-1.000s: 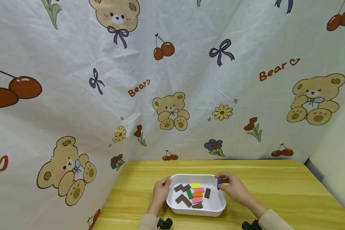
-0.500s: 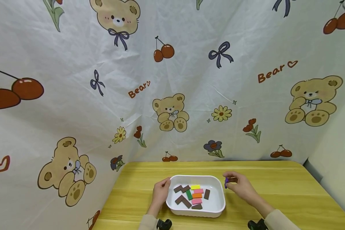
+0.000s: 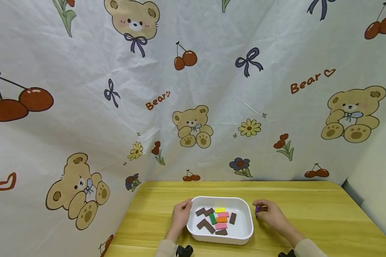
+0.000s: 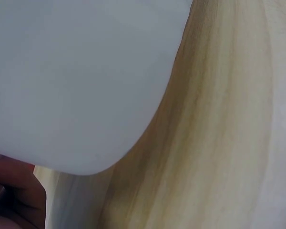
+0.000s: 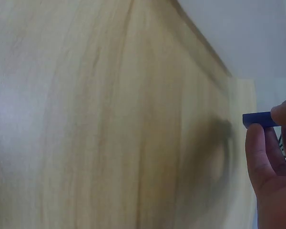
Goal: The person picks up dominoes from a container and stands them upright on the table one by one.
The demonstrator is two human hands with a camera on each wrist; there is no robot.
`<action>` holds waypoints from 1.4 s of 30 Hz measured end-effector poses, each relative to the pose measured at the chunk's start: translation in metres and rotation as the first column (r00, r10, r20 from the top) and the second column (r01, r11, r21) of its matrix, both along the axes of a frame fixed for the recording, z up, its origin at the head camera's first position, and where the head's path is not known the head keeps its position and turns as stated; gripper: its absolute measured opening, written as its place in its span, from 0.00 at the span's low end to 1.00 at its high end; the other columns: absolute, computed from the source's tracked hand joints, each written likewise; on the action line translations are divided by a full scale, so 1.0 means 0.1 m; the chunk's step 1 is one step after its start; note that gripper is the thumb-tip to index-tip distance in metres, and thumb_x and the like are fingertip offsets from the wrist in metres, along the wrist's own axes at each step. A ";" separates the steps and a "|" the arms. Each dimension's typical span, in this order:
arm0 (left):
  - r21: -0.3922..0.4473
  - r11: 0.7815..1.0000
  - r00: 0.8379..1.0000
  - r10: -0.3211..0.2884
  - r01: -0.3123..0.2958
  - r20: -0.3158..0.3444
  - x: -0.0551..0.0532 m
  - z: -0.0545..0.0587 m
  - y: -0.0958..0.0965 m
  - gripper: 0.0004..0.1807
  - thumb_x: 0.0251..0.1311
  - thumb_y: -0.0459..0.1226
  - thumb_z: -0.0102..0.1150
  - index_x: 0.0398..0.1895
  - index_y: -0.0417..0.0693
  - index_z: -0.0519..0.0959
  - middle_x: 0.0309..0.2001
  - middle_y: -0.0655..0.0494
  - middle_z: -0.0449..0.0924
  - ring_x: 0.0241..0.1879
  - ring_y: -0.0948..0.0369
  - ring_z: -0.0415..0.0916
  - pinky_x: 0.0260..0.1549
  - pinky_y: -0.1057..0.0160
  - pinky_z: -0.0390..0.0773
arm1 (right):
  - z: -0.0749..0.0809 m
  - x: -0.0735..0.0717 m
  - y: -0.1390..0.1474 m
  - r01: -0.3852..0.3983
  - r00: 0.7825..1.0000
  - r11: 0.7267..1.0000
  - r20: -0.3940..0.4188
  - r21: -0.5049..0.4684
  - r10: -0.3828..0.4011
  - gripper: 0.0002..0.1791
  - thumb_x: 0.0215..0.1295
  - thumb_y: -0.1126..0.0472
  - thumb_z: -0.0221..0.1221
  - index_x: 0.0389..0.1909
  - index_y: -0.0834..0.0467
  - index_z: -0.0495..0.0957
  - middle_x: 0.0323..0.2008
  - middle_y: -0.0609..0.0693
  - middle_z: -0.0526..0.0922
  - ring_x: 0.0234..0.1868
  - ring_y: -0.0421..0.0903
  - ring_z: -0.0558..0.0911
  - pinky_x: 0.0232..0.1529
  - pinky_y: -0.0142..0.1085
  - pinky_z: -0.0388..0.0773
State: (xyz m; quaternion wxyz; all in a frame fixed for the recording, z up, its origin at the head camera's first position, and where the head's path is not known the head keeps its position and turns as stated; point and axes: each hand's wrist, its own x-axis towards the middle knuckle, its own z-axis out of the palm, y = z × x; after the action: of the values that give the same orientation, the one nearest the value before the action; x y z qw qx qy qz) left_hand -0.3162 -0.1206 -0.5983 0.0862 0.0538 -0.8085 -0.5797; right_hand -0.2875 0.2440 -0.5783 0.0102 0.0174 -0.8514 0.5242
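Observation:
My left hand (image 3: 181, 216) grips the left rim of a white plastic bin (image 3: 220, 240), thumb over the edge. In the left wrist view the bin's outer wall (image 4: 86, 86) fills the upper left, with part of the hand (image 4: 19, 193) below it. To the right of the bin, my right hand (image 3: 271, 214) pinches a small purple block (image 3: 257, 211) between thumb and fingers, above the table. The right wrist view shows this block (image 5: 258, 119) as dark blue, its far end hidden by the thumb. A brownish patch between those fingers is unclear.
Inside the bin lie several brown blocks (image 3: 233, 218), a yellow block (image 3: 219, 210), a green block (image 3: 213, 218), an orange block (image 3: 221, 220) and two pink blocks (image 3: 221, 226). The wooden table (image 3: 325, 217) meets a bear-print cloth (image 3: 212, 89) behind.
My right hand has moved from the bin's right rim out to the right and lower, over the table, still pinching the purple block. The left hand stays on the bin.

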 end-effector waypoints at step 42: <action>0.015 1.000 1.000 0.016 -0.016 -0.003 0.03 0.04 0.01 0.17 0.73 0.43 0.60 0.53 0.43 0.87 0.56 0.45 0.87 0.59 0.48 0.82 0.58 0.50 0.82 | -0.02 -0.02 0.04 0.055 0.998 0.989 -0.045 0.137 -0.050 0.27 0.53 0.68 0.72 0.56 0.65 0.81 0.52 0.60 0.84 0.54 0.55 0.81 0.54 0.43 0.81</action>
State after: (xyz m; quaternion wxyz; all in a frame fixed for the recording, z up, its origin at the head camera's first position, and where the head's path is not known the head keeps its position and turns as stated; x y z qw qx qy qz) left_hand -0.3134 -0.1196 -0.5939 0.0917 0.0597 -0.8035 -0.5852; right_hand -0.2895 0.2479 -0.5805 0.0403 0.0065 -0.8854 0.4629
